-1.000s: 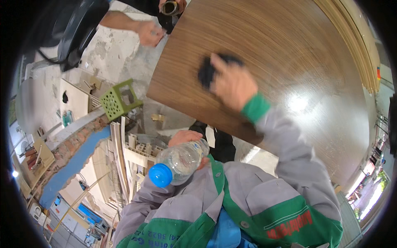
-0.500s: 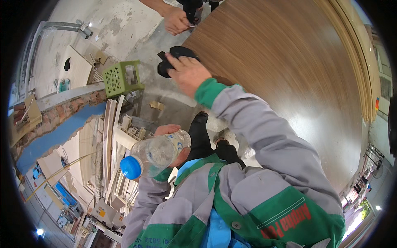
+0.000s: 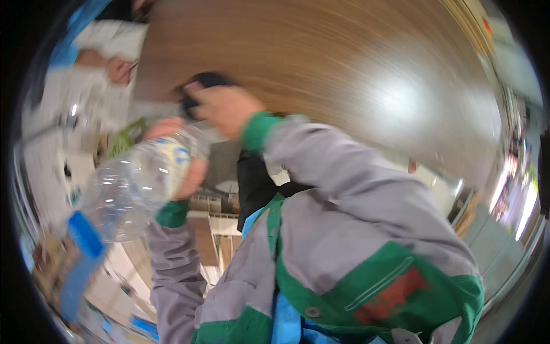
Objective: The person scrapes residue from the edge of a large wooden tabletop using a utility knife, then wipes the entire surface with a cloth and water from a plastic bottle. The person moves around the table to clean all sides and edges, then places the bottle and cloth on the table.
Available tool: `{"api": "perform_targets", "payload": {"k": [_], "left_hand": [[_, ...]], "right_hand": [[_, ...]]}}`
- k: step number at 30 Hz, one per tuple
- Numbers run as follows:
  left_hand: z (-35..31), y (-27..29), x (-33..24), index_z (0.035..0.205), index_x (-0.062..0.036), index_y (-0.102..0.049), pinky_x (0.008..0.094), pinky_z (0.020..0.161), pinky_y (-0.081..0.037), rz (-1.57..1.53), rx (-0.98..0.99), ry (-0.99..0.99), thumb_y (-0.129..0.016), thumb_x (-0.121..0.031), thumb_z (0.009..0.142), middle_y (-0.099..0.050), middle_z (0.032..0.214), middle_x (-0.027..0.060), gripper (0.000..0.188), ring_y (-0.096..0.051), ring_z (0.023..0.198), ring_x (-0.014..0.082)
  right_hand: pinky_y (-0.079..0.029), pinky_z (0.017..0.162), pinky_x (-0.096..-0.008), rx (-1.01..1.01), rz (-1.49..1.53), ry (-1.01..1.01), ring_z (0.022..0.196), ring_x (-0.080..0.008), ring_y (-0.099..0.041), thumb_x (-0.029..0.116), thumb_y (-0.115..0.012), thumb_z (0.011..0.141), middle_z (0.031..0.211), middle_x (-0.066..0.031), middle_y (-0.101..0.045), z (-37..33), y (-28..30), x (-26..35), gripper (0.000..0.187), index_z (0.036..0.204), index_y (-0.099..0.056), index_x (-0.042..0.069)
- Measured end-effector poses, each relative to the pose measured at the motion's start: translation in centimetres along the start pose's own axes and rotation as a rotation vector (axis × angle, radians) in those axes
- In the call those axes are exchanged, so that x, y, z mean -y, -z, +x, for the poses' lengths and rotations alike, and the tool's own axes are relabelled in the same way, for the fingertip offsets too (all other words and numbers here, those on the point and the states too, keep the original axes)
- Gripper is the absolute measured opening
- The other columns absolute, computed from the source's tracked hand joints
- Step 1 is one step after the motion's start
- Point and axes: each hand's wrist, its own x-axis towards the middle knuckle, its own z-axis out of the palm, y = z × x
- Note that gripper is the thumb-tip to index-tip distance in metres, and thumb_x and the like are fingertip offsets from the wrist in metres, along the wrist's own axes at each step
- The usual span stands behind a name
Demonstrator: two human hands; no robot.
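Note:
My left hand [image 3: 182, 159] grips a clear plastic bottle [image 3: 129, 186] with a blue cap [image 3: 86, 234], raised and tilted, cap toward the lower left. My right hand [image 3: 224, 109] holds a black cloth [image 3: 201, 86] against the near edge of a large brown wooden panel [image 3: 344, 69]. Both arms wear grey sleeves with green cuffs. The picture is blurred by motion.
Another person's hand [image 3: 117, 70] rests at the panel's far left corner. A green crate [image 3: 123, 140] peeks out behind the bottle. Pale boards and clutter lie on the floor at left. Stacked boards line the right rim.
The view has swung and blurred. My left hand has lifted the bottle higher and closer to the camera. My right hand with the cloth stays at the panel's edge.

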Motion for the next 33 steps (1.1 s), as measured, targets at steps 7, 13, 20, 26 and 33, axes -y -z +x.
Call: {"api": "perform_targets", "payload": {"k": [7,13,20,26,33], "left_hand": [[14.1,-10.8,6.8,0.136,0.0014,-0.058,0.0402,0.108,-0.047,-0.140,0.035,0.018,-0.081,-0.014,0.089,-0.063,0.134,0.0114,0.054,-0.060,0.121,0.0226],[19.9,-22.2,7.5,0.132,0.0003,-0.065,0.0376,0.105,-0.050,-0.210,0.220,0.324,-0.089,-0.026,0.087,-0.069,0.128,0.0086,0.058,-0.064,0.117,0.0194],[20.6,-26.5,9.2,0.136,-0.0024,-0.064,0.0376,0.104,-0.050,-0.222,0.235,0.323,-0.088,-0.030,0.088,-0.069,0.131,0.0087,0.060,-0.065,0.117,0.0193],[21.9,-24.0,15.6,0.141,-0.0018,-0.061,0.0404,0.106,-0.050,-0.062,0.208,0.284,-0.086,-0.029,0.089,-0.068,0.135,0.0117,0.064,-0.064,0.120,0.0234],[21.9,-27.4,13.1,0.142,0.0036,-0.058,0.0393,0.110,-0.047,0.039,0.134,0.270,-0.087,-0.026,0.090,-0.065,0.141,0.0136,0.066,-0.061,0.124,0.0211]], "right_hand": [[-0.052,0.096,-0.0436,-0.076,-0.050,-0.247,0.113,-0.0299,-0.067,0.020,-0.065,0.084,0.159,-0.0190,-0.050,-12.4,4.3,-0.7,0.030,0.113,-0.073,0.013],[-0.057,0.091,-0.0502,-0.142,-0.735,-1.261,0.111,-0.0374,-0.069,0.003,-0.072,0.081,0.131,-0.0172,-0.069,-49.6,18.8,-3.7,0.030,0.110,-0.076,0.010],[-0.052,0.101,-0.0487,-0.205,-0.702,-1.334,0.124,-0.0359,-0.063,0.021,-0.062,0.097,0.132,-0.0197,-0.065,-37.4,10.8,-2.4,0.034,0.128,-0.063,0.005],[-0.049,0.110,-0.0481,-0.495,-0.238,-0.998,0.125,-0.0375,-0.064,0.041,-0.068,0.094,0.149,-0.0218,-0.056,-20.7,10.6,-4.6,0.047,0.125,-0.067,0.006],[-0.044,0.110,-0.0492,-0.852,-0.851,-2.035,0.139,-0.0445,-0.046,0.028,-0.055,0.106,0.156,-0.0315,-0.043,-46.1,22.3,-14.9,0.037,0.122,-0.067,-0.003]]}}
